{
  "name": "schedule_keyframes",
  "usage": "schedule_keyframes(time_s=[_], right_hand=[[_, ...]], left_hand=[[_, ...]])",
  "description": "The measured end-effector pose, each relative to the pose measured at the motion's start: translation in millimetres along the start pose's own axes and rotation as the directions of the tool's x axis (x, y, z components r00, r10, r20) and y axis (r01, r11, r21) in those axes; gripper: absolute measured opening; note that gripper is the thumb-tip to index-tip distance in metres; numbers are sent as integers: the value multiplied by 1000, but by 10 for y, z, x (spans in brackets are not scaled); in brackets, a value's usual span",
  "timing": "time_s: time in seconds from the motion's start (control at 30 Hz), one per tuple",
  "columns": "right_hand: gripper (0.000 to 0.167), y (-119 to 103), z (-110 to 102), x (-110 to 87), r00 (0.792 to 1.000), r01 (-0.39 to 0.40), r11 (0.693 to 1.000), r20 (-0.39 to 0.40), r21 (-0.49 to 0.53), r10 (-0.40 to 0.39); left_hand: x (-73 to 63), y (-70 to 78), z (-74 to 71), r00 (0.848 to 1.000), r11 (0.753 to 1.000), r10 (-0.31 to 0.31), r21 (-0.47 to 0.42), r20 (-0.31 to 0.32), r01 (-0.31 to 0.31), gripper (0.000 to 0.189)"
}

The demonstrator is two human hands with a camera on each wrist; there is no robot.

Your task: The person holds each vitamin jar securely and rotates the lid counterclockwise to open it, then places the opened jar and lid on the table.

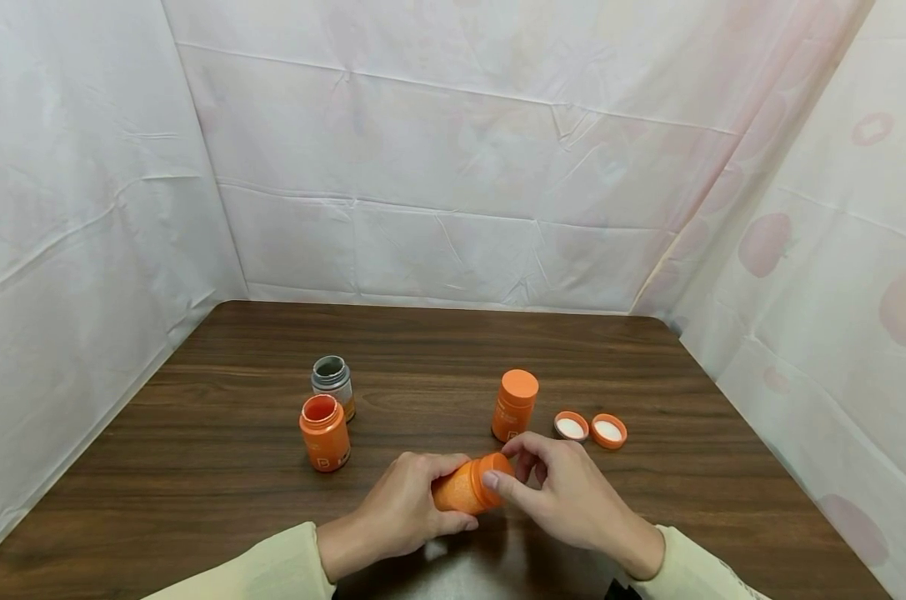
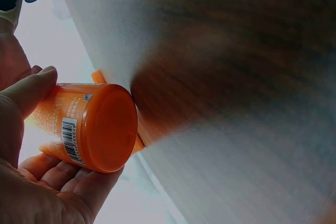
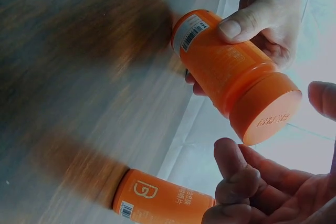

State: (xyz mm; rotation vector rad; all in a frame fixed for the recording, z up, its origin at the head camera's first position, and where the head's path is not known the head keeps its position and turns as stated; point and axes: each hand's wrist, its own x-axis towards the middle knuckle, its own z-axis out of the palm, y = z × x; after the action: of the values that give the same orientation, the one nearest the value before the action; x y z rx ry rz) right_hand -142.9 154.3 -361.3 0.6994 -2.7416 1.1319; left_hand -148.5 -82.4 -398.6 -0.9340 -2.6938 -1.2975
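An orange bottle [image 1: 460,490] with its cap [image 3: 266,108] on lies tilted in my left hand [image 1: 400,510], cap end toward the right. The left thumb and fingers wrap its body; in the left wrist view its base and barcode label [image 2: 72,140] face the camera. My right hand [image 1: 565,492] is beside the cap. The right wrist view shows its thumb [image 3: 323,99] apart from the cap and the bent fingers close to the rim; whether they touch it I cannot tell. Behind the right hand stands another capped orange bottle [image 1: 514,406].
On the left stand an uncapped orange bottle [image 1: 325,437] and, behind it, an uncapped grey bottle [image 1: 334,385]. Two caps, one darker-sided [image 1: 571,427] and one orange [image 1: 609,432], lie with white insides up on the wooden table [image 1: 422,333]. White sheets [image 1: 453,167] hang around it.
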Motion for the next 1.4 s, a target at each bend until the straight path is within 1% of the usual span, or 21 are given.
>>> schedule_keyframes(time_s=[0.1,0.33,0.43,0.5,0.63,0.73,1.0,1.3,1.4], right_hand=[[34,4,11,2,1000,-14,1000,20,6,14],[27,25,30,5,999,-12,999,41,33,10],[25,24,23,5,999,2,999,49,39,-4],[24,24,14,4,999,28,999,45,35,-30],[30,27,-4,2,995,99,995,31,24,-99],[35,33,-14,-2,990,134,991,28,20,-135],[45,46,-35,-24,987,156,988,32,23,-156],[50,35,-64,-40,981,193,981,-1,15,-193],[52,32,-75,-45,982,190,982,-5,9,-190]], left_hand=[[-2,-3,1,1000,1000,-1,0,1,1,44],[-2,-2,1,1000,1000,1,-3,1,-1,42],[-3,-1,0,1000,1000,1,-4,1,-1,42],[-2,1,-1,1000,1000,4,-2,1,-4,42],[2,0,-3,1000,1000,13,0,-3,-13,41],[1,0,-3,1000,1000,16,-4,-1,-16,40],[-6,4,-2,1000,1000,10,-6,-3,-10,41],[-12,13,-20,1000,1000,9,-1,-8,-9,43],[-13,11,-21,1000,1000,13,-5,-9,-14,42]])
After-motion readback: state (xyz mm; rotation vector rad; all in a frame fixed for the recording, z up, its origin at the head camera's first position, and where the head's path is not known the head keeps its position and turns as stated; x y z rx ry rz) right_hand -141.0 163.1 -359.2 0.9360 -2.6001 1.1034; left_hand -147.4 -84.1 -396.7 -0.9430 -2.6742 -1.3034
